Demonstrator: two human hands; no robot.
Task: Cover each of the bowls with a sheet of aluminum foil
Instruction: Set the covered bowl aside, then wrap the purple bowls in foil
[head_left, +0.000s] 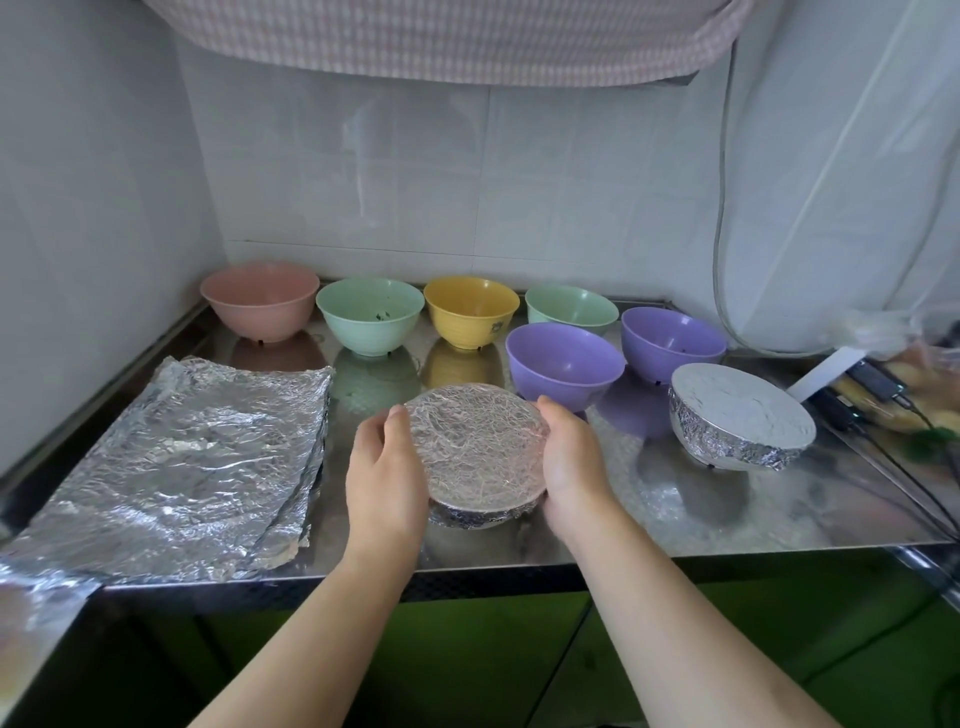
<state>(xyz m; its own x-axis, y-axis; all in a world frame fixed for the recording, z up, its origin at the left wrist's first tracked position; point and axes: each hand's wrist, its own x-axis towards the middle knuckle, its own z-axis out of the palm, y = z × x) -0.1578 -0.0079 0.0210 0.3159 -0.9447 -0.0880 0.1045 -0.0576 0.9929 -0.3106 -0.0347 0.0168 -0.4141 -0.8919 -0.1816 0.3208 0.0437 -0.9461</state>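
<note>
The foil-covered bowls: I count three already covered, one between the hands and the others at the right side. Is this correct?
Not quite. The head view shows two covered bowls, not three: the foil-covered bowl between the hands and one other covered bowl at the right. The rest is right.

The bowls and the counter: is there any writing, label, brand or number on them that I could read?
No text can be read anywhere.
yellow bowl: a small dark mark low on its front, too small and blurred to read.
white card at the right edge of the counter: no writing shows on it.
stack of foil sheets and the other bowls: no print.
</note>
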